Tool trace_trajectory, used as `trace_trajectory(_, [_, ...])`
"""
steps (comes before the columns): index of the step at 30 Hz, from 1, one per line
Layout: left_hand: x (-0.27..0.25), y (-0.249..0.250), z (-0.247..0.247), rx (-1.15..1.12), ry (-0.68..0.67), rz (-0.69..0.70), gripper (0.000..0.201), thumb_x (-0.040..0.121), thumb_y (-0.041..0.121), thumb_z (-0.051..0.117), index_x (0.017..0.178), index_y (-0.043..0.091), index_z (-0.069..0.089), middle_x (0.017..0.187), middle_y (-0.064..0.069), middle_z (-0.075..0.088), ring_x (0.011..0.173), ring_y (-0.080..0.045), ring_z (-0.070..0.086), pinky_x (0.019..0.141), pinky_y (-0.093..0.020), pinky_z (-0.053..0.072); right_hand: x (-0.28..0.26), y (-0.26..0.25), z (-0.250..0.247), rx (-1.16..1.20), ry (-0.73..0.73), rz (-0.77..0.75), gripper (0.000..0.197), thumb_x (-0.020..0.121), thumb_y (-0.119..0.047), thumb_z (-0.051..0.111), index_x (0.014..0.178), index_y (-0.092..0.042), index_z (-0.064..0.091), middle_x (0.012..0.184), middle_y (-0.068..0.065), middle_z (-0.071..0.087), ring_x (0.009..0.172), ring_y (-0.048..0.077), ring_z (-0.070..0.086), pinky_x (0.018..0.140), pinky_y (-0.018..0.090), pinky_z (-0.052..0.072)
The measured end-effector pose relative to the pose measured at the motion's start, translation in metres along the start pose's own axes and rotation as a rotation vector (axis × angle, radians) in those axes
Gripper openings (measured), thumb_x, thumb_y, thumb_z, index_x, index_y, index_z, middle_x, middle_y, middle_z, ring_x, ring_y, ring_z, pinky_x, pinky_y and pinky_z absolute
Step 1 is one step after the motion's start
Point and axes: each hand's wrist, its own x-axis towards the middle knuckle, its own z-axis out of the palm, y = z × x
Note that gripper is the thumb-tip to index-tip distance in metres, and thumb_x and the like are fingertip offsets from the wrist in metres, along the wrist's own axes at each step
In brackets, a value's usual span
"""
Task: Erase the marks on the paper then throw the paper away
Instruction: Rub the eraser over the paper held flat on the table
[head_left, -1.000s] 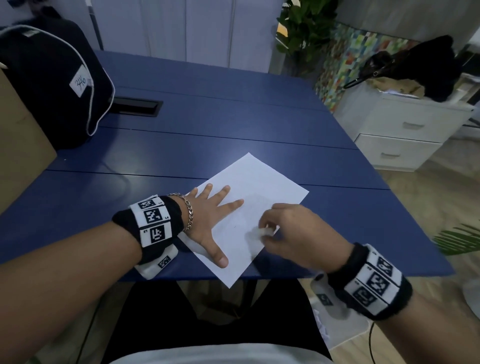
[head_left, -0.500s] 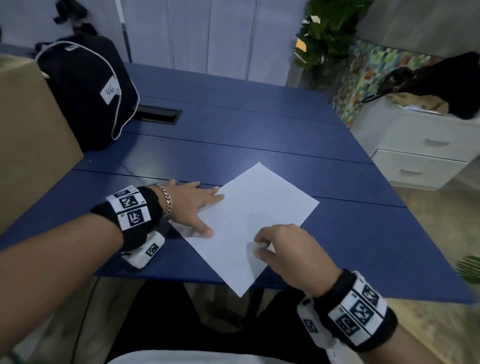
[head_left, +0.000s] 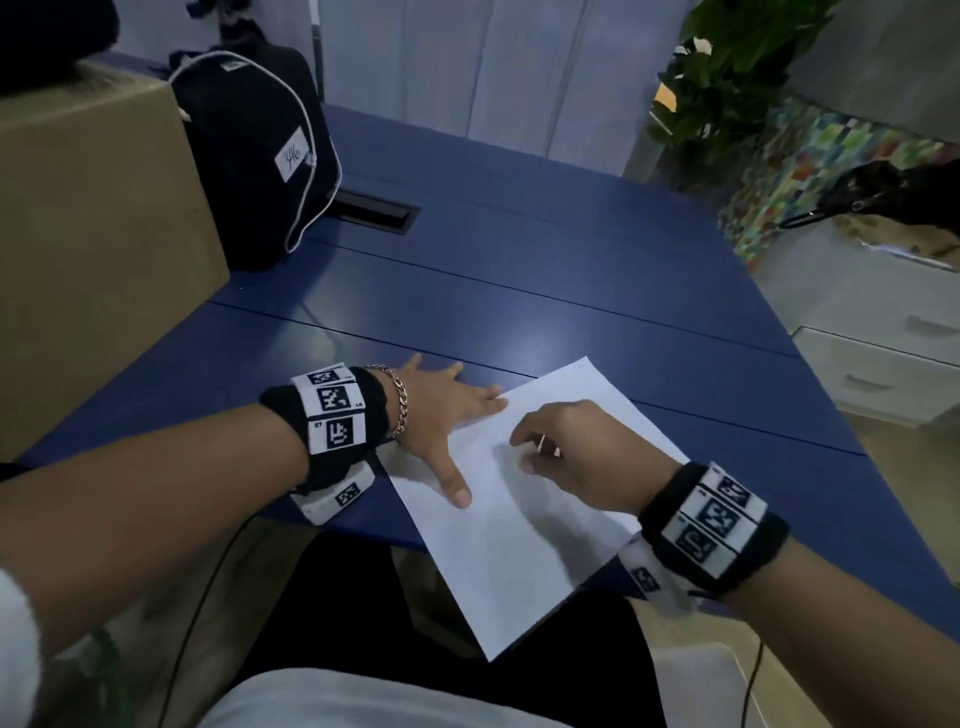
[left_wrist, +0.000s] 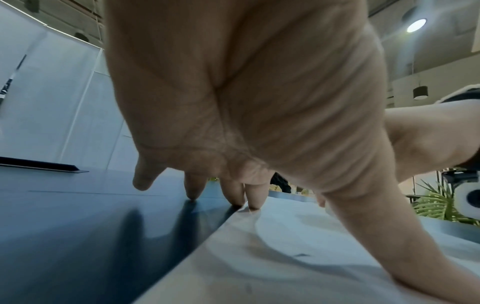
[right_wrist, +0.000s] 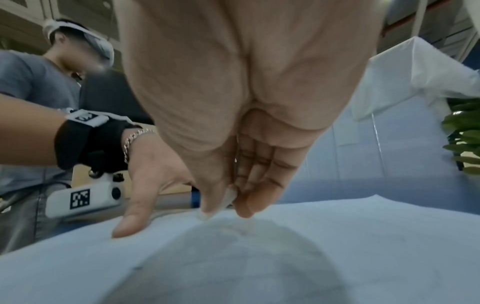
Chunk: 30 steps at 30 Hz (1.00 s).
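A white sheet of paper (head_left: 498, 561) lies slanted on the blue table (head_left: 571, 312), its near corner hanging over the front edge. My left hand (head_left: 452, 431) lies flat and spread at the sheet's left edge, thumb and index fingertip pressing the paper (left_wrist: 285, 257), the other fingers on the table. My right hand (head_left: 535, 452) hovers over the middle of the sheet and pinches a small white eraser (right_wrist: 230, 194) between thumb and fingers, its tip down on the paper (right_wrist: 337, 246). A tiny dark mark (right_wrist: 137, 268) shows near the front of the sheet.
A cardboard box (head_left: 93, 234) and a black backpack (head_left: 260, 156) stand at the table's far left, beside a black cable slot (head_left: 374, 210). A white drawer cabinet (head_left: 883, 353) and a green plant (head_left: 727, 78) stand off the table's right side.
My left hand slid from the middle of the sheet to its left edge. My right hand moved up the sheet with the eraser. The head view swung left.
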Motion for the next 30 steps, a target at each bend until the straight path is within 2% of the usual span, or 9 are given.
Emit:
trace_trajectory(6, [0.003, -0.004, 0.006, -0.025, -0.034, -0.062, 0.142, 0.053, 0.097, 0.069, 0.156, 0.056, -0.020, 0.169, 0.016, -0.028, 0.155, -0.044, -0.025, 0.116, -0.079, -0.010, 0.017, 0.001, 0.004, -0.045, 0.006, -0.045, 0.011, 0.093, -0.029, 0.065, 0.095, -0.022, 0.074, 0.089, -0.008, 0.065, 0.077, 0.008, 0.058, 0.080, 0.033, 0.052])
trace_trajectory(9, [0.003, -0.005, 0.008, -0.066, -0.053, -0.106, 0.142, 0.047, 0.099, 0.069, 0.152, 0.064, -0.021, 0.167, 0.015, -0.034, 0.153, -0.049, -0.026, 0.115, -0.081, -0.005, 0.010, -0.005, -0.003, 0.034, -0.204, -0.078, 0.015, 0.084, -0.035, 0.074, 0.096, -0.027, 0.078, 0.089, -0.011, 0.070, 0.076, 0.001, 0.061, 0.072, 0.018, 0.049])
trace_trajectory(11, [0.001, -0.003, 0.006, -0.065, -0.060, -0.115, 0.140, 0.049, 0.098, 0.069, 0.151, 0.065, -0.021, 0.166, 0.016, -0.035, 0.153, -0.050, -0.026, 0.115, -0.082, -0.002, 0.011, -0.008, -0.006, 0.038, -0.293, -0.068, 0.020, 0.078, -0.039, 0.076, 0.096, -0.029, 0.079, 0.087, -0.013, 0.071, 0.077, 0.001, 0.063, 0.069, 0.016, 0.049])
trace_trajectory(16, [-0.001, -0.002, 0.002, -0.065, -0.081, -0.125, 0.140, 0.049, 0.097, 0.070, 0.149, 0.067, -0.023, 0.165, 0.017, -0.036, 0.152, -0.052, -0.026, 0.113, -0.084, 0.000, 0.030, 0.000, -0.003, -0.073, 0.008, -0.038, 0.009, 0.082, -0.026, 0.067, 0.084, -0.023, 0.075, 0.082, -0.008, 0.069, 0.075, 0.013, 0.061, 0.077, 0.037, 0.054])
trace_trajectory(21, [-0.003, 0.000, 0.000, -0.066, -0.098, -0.136, 0.139, 0.051, 0.095, 0.072, 0.149, 0.068, -0.023, 0.164, 0.018, -0.038, 0.152, -0.050, -0.026, 0.115, -0.082, 0.000, 0.023, -0.007, -0.010, 0.008, -0.326, -0.048, 0.021, 0.077, -0.034, 0.078, 0.098, -0.033, 0.080, 0.084, -0.016, 0.066, 0.076, 0.002, 0.062, 0.067, 0.014, 0.045])
trace_trajectory(23, [-0.002, 0.001, 0.000, -0.066, -0.102, -0.135, 0.139, 0.050, 0.096, 0.072, 0.148, 0.068, -0.023, 0.164, 0.018, -0.038, 0.152, -0.051, -0.027, 0.114, -0.083, 0.001, 0.028, -0.004, -0.010, -0.019, -0.240, -0.045, 0.017, 0.079, -0.032, 0.075, 0.095, -0.031, 0.080, 0.084, -0.015, 0.067, 0.076, 0.003, 0.061, 0.070, 0.018, 0.047])
trace_trajectory(26, [-0.002, 0.000, 0.000, -0.076, -0.108, -0.139, 0.140, 0.048, 0.096, 0.072, 0.147, 0.069, -0.024, 0.164, 0.019, -0.038, 0.152, -0.051, -0.028, 0.113, -0.085, 0.000, 0.030, -0.001, -0.005, -0.066, -0.008, -0.031, 0.010, 0.083, -0.028, 0.070, 0.088, -0.024, 0.077, 0.086, -0.008, 0.071, 0.079, 0.013, 0.064, 0.077, 0.034, 0.054])
trace_trajectory(28, [-0.004, 0.000, -0.001, -0.069, -0.109, -0.140, 0.140, 0.050, 0.095, 0.073, 0.148, 0.069, -0.023, 0.164, 0.018, -0.038, 0.152, -0.050, -0.028, 0.113, -0.084, -0.001, 0.023, -0.005, -0.002, -0.038, -0.047, -0.053, 0.010, 0.081, -0.027, 0.072, 0.089, -0.023, 0.078, 0.084, -0.008, 0.070, 0.076, 0.008, 0.062, 0.075, 0.029, 0.053])
trace_trajectory(30, [-0.004, 0.001, -0.001, -0.070, -0.110, -0.137, 0.139, 0.050, 0.094, 0.073, 0.148, 0.069, -0.022, 0.164, 0.018, -0.039, 0.152, -0.050, -0.029, 0.113, -0.083, -0.002, 0.010, -0.012, -0.004, -0.008, -0.225, -0.081, 0.015, 0.080, -0.030, 0.075, 0.094, -0.027, 0.081, 0.084, -0.011, 0.069, 0.074, 0.002, 0.061, 0.070, 0.016, 0.046])
